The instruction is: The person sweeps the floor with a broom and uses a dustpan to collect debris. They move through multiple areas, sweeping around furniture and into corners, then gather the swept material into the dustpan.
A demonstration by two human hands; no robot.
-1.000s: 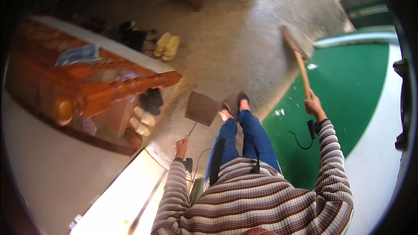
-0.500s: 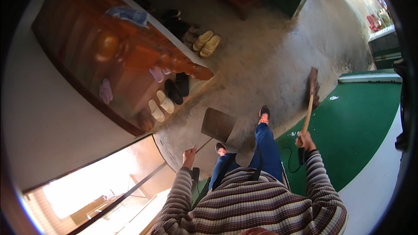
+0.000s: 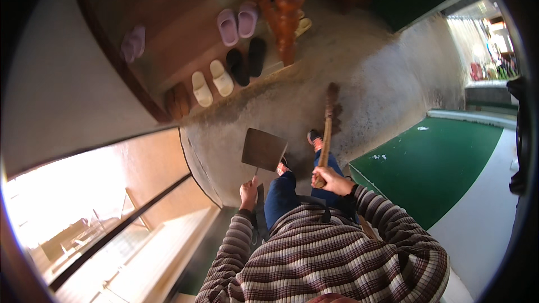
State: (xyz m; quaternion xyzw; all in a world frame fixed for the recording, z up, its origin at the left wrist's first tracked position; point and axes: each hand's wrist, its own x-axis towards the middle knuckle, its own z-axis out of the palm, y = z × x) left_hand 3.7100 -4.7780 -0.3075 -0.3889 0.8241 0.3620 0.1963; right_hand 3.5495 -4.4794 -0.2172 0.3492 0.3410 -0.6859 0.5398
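L hand (image 3: 248, 193) clamped on the thin handle of the dustpan (image 3: 264, 148); R hand (image 3: 332, 180) wrapped round the broom (image 3: 325, 143) near its stick's butt end. Hands apart. Pan's over the floor (image 3: 224, 129) ahead of L hand; broom's to its R, brush head (image 3: 332, 96) beyond it & well apart. R shoe (image 3: 314, 136) between pan & stick; L shoe mostly hidden, just beside pan's near R corner. Cream slippers (image 3: 222, 78) beyond pan, to its L.

Prob. mid-sweep, pan at the ready; next move calls for brush low, pan lip flat to floor, feet clear.

Can't tell if bristles or pan touch floor (blur), or if pan has dirt. Yellow slippers (image 3: 304, 26), far R of pan, part hidden by wooden post (image 3: 288, 11). Window (image 3: 67, 191) L of pan blown out.
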